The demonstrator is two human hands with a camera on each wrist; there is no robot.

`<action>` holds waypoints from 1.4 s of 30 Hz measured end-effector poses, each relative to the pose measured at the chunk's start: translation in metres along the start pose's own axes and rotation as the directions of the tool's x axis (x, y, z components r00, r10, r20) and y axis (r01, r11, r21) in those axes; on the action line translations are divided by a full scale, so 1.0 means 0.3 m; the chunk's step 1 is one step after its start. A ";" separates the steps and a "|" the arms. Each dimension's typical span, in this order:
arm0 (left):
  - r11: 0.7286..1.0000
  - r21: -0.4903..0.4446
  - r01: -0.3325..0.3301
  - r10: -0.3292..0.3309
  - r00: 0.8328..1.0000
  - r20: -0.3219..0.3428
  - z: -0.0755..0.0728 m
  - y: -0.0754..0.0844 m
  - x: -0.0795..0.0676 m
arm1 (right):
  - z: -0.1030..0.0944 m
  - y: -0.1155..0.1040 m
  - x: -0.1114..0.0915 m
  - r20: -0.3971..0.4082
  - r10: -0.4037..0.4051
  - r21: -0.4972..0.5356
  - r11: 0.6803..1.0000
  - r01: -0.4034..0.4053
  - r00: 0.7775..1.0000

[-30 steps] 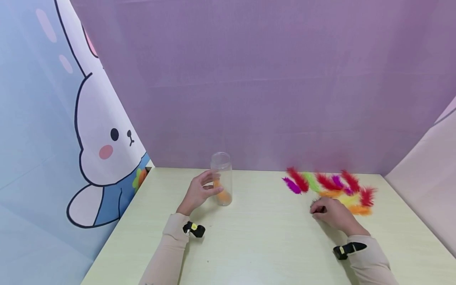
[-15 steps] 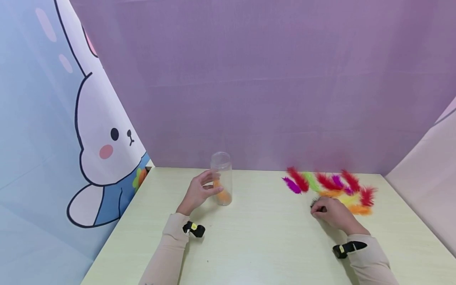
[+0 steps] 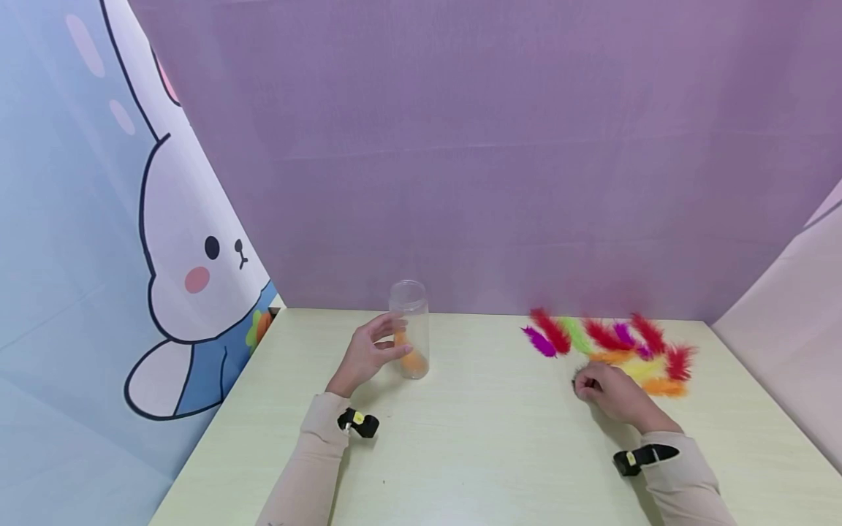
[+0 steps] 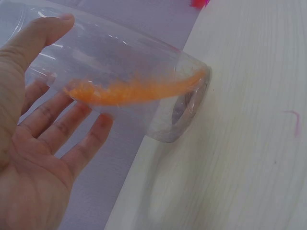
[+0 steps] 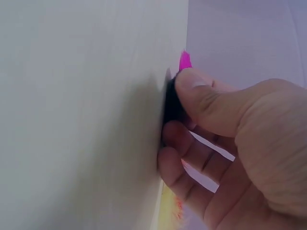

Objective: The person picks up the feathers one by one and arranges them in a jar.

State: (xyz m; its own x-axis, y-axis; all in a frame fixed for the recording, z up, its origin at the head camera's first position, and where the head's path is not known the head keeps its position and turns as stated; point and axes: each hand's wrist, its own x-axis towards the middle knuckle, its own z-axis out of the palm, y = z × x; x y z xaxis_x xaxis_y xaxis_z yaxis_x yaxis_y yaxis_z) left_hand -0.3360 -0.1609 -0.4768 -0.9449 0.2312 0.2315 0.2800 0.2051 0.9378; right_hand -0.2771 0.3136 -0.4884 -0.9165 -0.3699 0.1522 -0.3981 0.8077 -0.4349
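Observation:
A tall clear plastic jar [image 3: 418, 329] stands upright on the table, an orange feather [image 4: 129, 92] leaning inside it. My left hand [image 3: 370, 352] holds the jar from its left side, thumb and fingers spread around the wall. At the table's right half, my right hand [image 3: 617, 393] pinches a black feather [image 5: 171, 103] between thumb and fingers, low at the tabletop. Most of that feather is hidden by the fingers. Just beyond this hand lie several loose feathers, among them a red feather [image 3: 550, 332], a green feather [image 3: 577, 336] and a yellow feather [image 3: 646, 370].
The pale wooden table [image 3: 473, 453] meets a purple cloth backdrop [image 3: 500, 161] along its back edge. A curtain with a rabbit drawing [image 3: 191, 248] hangs at the left. In the left wrist view, a thin pink strand [image 4: 296, 122] lies on the tabletop.
My right fingers shift slightly around the black feather, and less of it shows in the head view. The left hand and the jar stay where they were.

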 end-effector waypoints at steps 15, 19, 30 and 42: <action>1.000 -0.006 0.000 0.000 1.000 -0.001 0.004 0.001 0.002 | -0.013 -0.014 0.016 -0.096 0.073 0.047 0.997 -0.069 0.993; 1.000 -0.005 -0.001 0.001 1.000 0.003 0.004 0.002 0.003 | -0.024 -0.026 0.019 -0.116 0.087 0.077 0.994 -0.078 0.989; 1.000 0.003 0.000 0.000 1.000 0.001 0.005 0.001 0.002 | -0.036 -0.050 0.019 -0.172 0.129 0.145 0.984 -0.104 0.977; 1.000 -0.007 -0.005 0.005 1.000 -0.001 0.005 -0.005 0.004 | -0.047 -0.056 0.020 -0.205 0.112 0.164 0.983 -0.078 0.972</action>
State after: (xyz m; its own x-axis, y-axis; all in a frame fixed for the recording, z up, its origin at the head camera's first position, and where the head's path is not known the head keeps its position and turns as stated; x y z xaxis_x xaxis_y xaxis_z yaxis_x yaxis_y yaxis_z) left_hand -0.3372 -0.1594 -0.4783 -0.9437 0.2316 0.2364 0.2835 0.1976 0.9384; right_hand -0.2765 0.3043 -0.4677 -0.9434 -0.1751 0.2815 -0.3134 0.7477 -0.5854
